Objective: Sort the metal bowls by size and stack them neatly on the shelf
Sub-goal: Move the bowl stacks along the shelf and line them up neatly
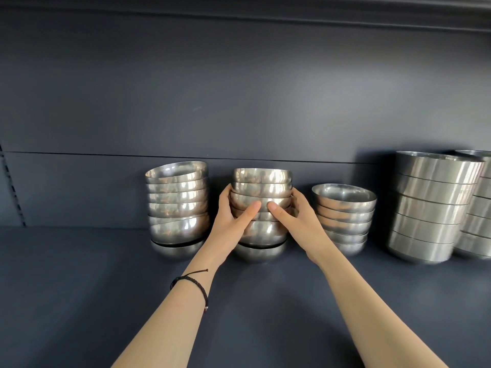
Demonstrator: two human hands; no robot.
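**Two hands cup the middle bowl stack**

The middle stack of round-bottomed polished steel bowls [261,213] stands at the centre of the frame, on the dark blue-grey shelf [79,274] and close to its back panel. The left hand [233,216] and right hand [299,216] grip it from opposite sides at mid-height. The thumbs lie across the front with their tips almost meeting, and the other fingers curl round the sides, mostly hidden.

The bowls look stiff, smooth and slippery. Nested together they are probably fairly heavy, and the upper ones could slide. A two-sided hold low on the stack seems safest.

The mouths face up and the stack's long axis runs vertically, close to upright. A dark gap shows above the lowest bowl.

The left stack of similar steel bowls [176,208] leans at its top. A shorter stack [344,219] and the straight-sided steel bowls [430,205] stand to the right.
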